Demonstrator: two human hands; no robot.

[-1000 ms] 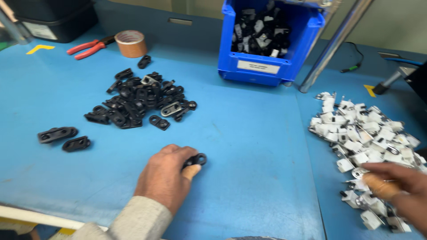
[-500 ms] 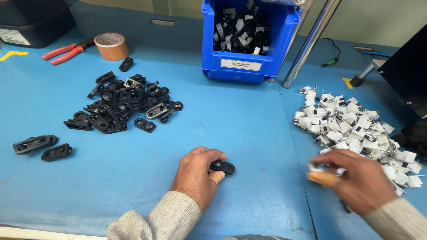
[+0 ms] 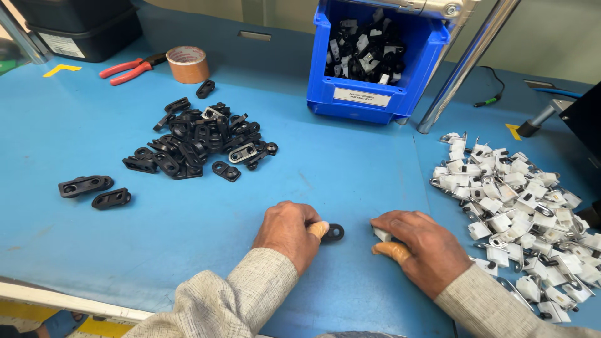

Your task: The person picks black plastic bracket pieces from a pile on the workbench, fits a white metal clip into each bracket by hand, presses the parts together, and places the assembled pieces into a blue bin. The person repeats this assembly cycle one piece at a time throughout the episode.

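A person's left hand pinches a small black plastic clip flat against the blue surface near its front edge, while the right hand closes over a white clip just beside it. Bare surface lies open between a pile of black clips at left and a heap of white clips at right. A blue bin stands behind.

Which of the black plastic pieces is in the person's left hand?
The single black eyelet piece pinched under the left hand, lying alone near the table's front edge. The others sit in the black pile or as two strays far left.
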